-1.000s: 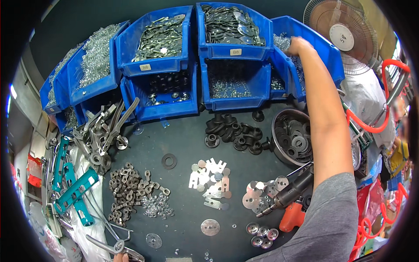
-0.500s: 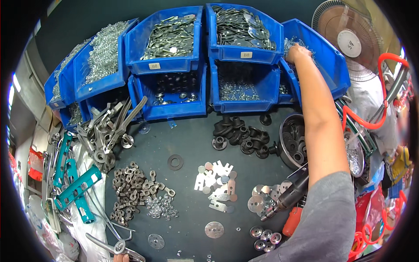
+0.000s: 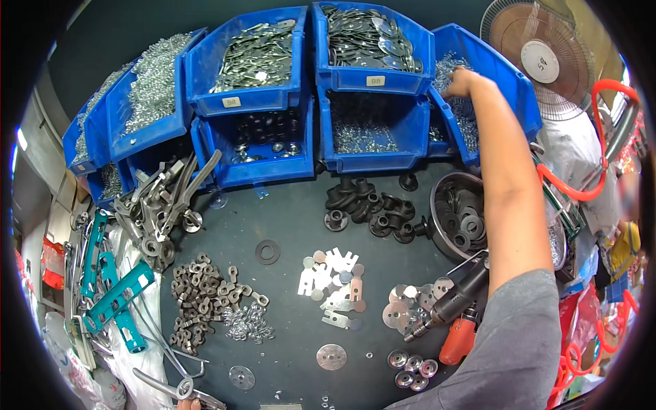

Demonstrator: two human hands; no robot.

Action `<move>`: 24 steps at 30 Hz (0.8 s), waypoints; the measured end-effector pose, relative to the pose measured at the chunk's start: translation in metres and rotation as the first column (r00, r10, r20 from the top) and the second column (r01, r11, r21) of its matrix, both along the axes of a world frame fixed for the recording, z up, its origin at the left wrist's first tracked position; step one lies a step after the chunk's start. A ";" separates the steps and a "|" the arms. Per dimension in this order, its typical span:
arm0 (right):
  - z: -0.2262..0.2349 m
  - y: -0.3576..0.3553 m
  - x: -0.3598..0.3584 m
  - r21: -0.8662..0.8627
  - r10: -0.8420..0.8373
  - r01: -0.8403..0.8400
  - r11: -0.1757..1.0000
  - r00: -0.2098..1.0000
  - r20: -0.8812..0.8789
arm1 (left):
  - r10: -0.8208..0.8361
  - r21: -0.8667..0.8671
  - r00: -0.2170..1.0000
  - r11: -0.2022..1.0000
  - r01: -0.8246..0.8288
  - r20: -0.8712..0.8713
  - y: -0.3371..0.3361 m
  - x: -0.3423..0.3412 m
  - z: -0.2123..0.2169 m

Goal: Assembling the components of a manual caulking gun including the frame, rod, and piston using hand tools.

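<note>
My right hand (image 3: 467, 83) reaches into the rightmost blue bin (image 3: 516, 102), over small shiny metal pieces (image 3: 447, 68). Its fingers are bent, with a gap between thumb and forefinger; anything small between the fingertips cannot be made out. At the lower left edge, only the fingertips of my left hand (image 3: 188, 404) show. They are closed on a long grey metal lever (image 3: 154, 380) with a round ringed boss. Most of that hand lies outside the picture.
More blue bins (image 3: 246, 102) line the back. Across the dark table (image 3: 287, 225) lie flat silver plates (image 3: 335, 287), brown metal links (image 3: 205, 294), black flanged bushings (image 3: 355, 198) and a power driver (image 3: 458, 294). A round bowl (image 3: 437, 205) holds black washers. Teal handles (image 3: 123, 294) lie left.
My right hand's fingers have lifted into clearer view, bent and apart over the small metal pieces. The whole view has shifted slightly. My left hand stays at the metal lever.
</note>
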State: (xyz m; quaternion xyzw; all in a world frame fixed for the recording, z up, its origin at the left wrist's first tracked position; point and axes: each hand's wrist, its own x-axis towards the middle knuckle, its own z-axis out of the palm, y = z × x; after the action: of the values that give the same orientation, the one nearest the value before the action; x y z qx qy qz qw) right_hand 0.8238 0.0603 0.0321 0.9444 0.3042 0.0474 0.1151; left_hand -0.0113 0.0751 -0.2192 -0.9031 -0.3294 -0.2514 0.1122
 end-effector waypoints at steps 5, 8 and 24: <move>0.015 -0.006 0.013 0.140 0.022 0.005 0.990 0.980 -0.197 | 0.087 -0.321 0.994 0.941 -0.104 -0.067 -0.008 -0.013 0.000; -0.029 -0.027 0.030 0.342 -0.063 0.080 0.936 0.996 -0.061 | 0.063 -0.090 0.998 0.994 -0.064 -0.007 -0.003 -0.006 -0.011; -0.006 -0.035 -0.001 0.032 -0.169 0.196 0.980 0.908 -0.384 | -0.091 0.031 0.992 0.996 0.088 0.092 0.001 0.039 0.026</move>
State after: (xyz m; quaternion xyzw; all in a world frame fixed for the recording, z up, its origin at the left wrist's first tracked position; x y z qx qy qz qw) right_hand 0.8228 0.0252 0.0263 0.9635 0.2291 -0.1363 0.0249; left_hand 0.0278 0.0758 -0.1927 -0.9026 -0.2901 -0.3027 0.0974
